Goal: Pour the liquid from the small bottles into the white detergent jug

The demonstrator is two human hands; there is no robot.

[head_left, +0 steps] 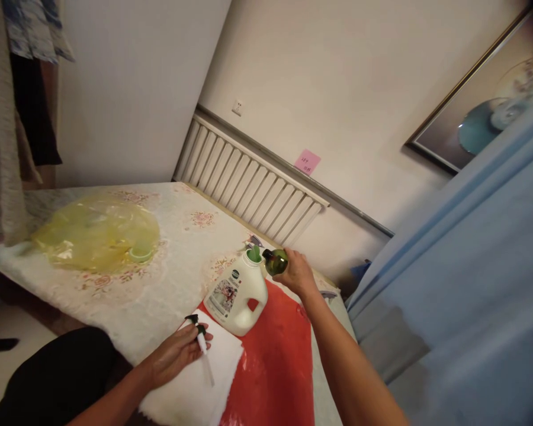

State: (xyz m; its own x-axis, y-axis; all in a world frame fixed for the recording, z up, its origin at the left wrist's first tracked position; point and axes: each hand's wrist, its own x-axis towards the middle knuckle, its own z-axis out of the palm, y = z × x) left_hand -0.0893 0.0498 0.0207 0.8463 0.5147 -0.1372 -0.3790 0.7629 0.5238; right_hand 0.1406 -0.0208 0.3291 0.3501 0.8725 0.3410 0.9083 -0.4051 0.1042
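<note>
My right hand (pixel 298 273) is closed round a small dark green bottle (pixel 276 261), tipped on its side with its neck at the green spout of a large white detergent jug (pixel 236 293). The jug stands upright on a red plastic sheet (pixel 278 361). My left hand (pixel 174 354) rests on a white cloth (pixel 195 387) and pinches a black pump head (pixel 199 334) whose clear tube trails across the cloth.
The bed's floral cover (pixel 177 248) carries a crumpled yellow plastic bag (pixel 98 234) at the left. A white radiator (pixel 249 183) lines the wall behind. A blue curtain (pixel 462 296) hangs close on the right. Clothes (pixel 31 77) hang at the top left.
</note>
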